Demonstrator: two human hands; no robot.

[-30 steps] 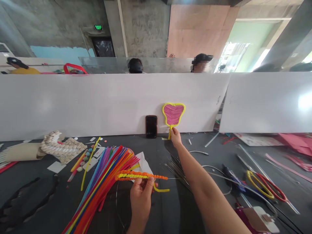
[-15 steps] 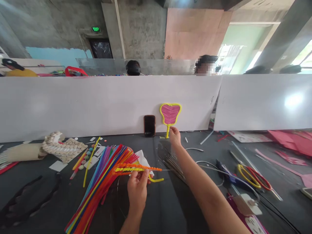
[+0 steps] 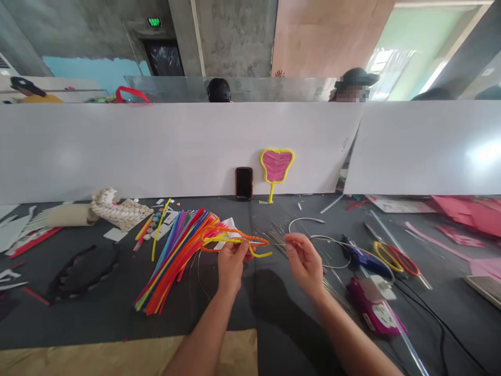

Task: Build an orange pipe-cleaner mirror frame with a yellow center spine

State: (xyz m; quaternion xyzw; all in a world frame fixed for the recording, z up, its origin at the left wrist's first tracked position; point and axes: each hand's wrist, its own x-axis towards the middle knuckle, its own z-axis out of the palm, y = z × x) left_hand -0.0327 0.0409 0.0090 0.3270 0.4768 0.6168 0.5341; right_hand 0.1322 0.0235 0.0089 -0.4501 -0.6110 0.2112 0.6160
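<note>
My left hand (image 3: 231, 263) is closed around a loop of twisted orange and yellow pipe cleaners (image 3: 213, 240), whose loose yellow end points right. A thin wire (image 3: 277, 244) sticks out of the loop's right tip, and the fingertips of my right hand (image 3: 305, 261) are pinched at its far end. Below and left of the loop lies a bundle of many-coloured pipe cleaners (image 3: 172, 266). Against the white board stands a pink, yellow-edged fan shape (image 3: 277, 166) on a yellow stem, beside a phone (image 3: 244, 184).
Loose metal wires (image 3: 274, 235) lie beyond and under my right hand. To the right are a blue glue gun (image 3: 358, 256), scissors (image 3: 395, 258), a magenta power strip (image 3: 379, 313) and cables. A black headband-like ring (image 3: 84, 274) lies left. The white board (image 3: 176, 151) closes off the back.
My right hand has come back from the fan shape's stem to the wire at the loop's tip. My left hand still holds the loop. The view has tilted down.
</note>
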